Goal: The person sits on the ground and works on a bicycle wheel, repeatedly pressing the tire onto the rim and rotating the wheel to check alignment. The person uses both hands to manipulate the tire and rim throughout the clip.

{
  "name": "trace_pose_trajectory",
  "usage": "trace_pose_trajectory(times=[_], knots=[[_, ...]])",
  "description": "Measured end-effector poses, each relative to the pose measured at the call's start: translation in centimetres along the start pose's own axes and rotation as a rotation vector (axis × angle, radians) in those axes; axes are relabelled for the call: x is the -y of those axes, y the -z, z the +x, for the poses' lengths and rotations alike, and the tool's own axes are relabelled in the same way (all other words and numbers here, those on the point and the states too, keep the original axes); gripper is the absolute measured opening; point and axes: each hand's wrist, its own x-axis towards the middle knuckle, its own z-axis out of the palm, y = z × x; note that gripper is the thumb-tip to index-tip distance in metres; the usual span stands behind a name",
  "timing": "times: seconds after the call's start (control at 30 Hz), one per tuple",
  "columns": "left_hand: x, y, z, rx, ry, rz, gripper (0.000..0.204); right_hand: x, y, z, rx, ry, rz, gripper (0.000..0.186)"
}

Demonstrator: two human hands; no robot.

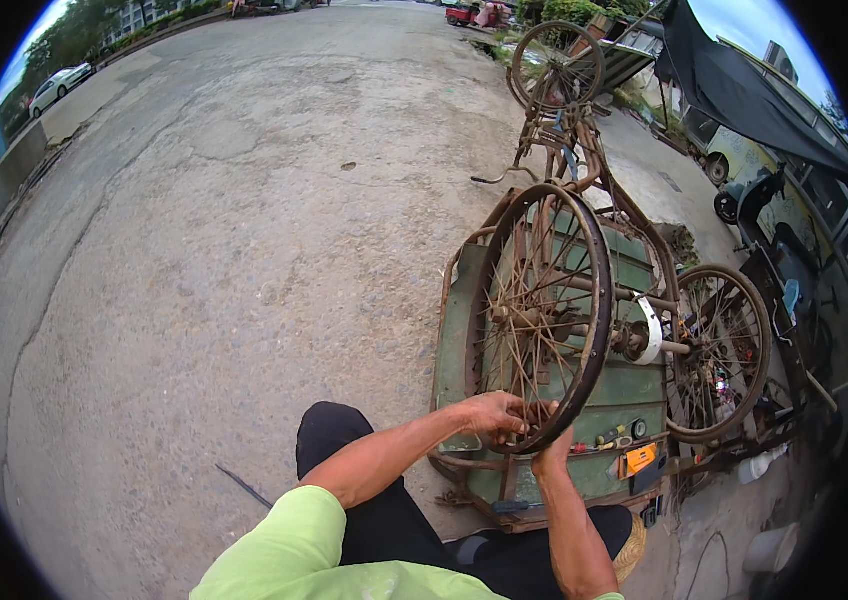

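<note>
A rusty spoked wheel (601, 330) stands upright over the green metal bed (624, 395) of an upturned tricycle. My left hand (496, 416) has its fingers bent round the bottom of the rim, among the spokes, from the left. My right hand (551, 452) grips that same part from below, its fingers partly hidden by the rim. Any small item between the fingertips is too small to make out. Just right of my hands, hand tools (612, 437) and an orange case (637, 460) lie on the bed.
Another wheel (749, 390) is at right; the front wheel (594, 60) sticks up behind. A scooter (789, 250), dark tarp (744, 100) and white bucket (772, 548) line the right. A thin black strip (244, 485) lies on the concrete. A white car (56, 88) is far left.
</note>
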Motion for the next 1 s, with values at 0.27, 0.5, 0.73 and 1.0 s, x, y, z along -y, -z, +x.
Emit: trace_pose_trajectory(times=[0.27,0.5,0.73,1.0], knots=[[0.9,-0.7,0.8,-0.234,-0.195,0.526,0.054,-4.2,1.5,1.4,-0.056,-0.006,0.171,0.036],[0.0,-1.1,0.3,-0.212,-0.053,0.506,0.049,-4.0,0.9,0.9,-0.062,-0.051,0.156,0.040],[-0.6,-3.2,-0.4,-0.456,-0.009,0.775,0.045,-2.9,0.9,0.7,0.022,-0.128,0.103,0.034],[-1.5,-2.2,-3.0,-0.323,-0.012,0.551,0.043,-1.0,-2.2,3.8,0.154,-0.385,-0.117,0.060]])
